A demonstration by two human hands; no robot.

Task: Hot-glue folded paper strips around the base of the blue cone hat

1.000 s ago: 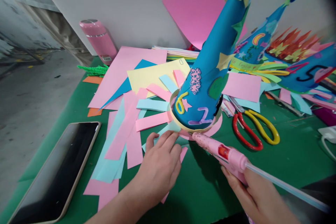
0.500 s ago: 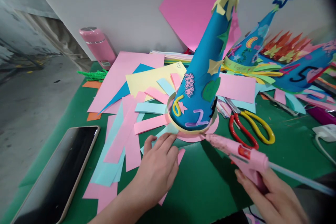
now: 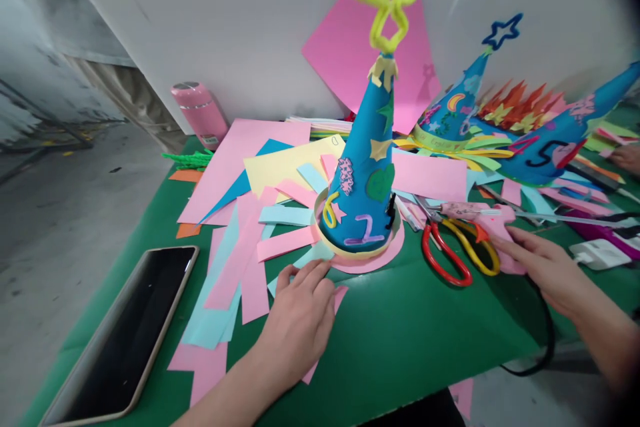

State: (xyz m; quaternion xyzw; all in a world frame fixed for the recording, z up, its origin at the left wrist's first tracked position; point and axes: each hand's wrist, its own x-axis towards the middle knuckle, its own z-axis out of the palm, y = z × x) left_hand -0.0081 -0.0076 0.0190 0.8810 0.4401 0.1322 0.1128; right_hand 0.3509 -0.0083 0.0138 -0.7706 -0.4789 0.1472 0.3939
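Note:
A blue cone party hat [image 3: 367, 180] with paper stars and a yellow pipe-cleaner topper stands on a pink round brim [image 3: 370, 263]. Pink and light blue strips fan out from its left side. My left hand [image 3: 300, 320] lies at the brim's front left, its bent fingers close together and pressed on a light blue paper strip [image 3: 315, 255]; the fingertips are partly hidden. To the right, my right hand [image 3: 540, 267] grips a pink hot glue gun [image 3: 493, 220] by its handle, a glue stick jutting from its back. Its nozzle points left, above red-and-yellow scissors [image 3: 450, 260].
Loose paper strips [image 3: 215, 307] and a phone [image 3: 130, 333] lie left on the green table [image 3: 390, 347]. A pink bottle [image 3: 200, 113] stands behind. More decorated hats [image 3: 455, 107], a white charger [image 3: 597, 252] and another person's hand [image 3: 627, 159] are at the right.
My right hand has drawn the glue gun away from the hat's brim, to the right and up, over the scissors. My left hand has stayed at the brim. The view has shifted slightly.

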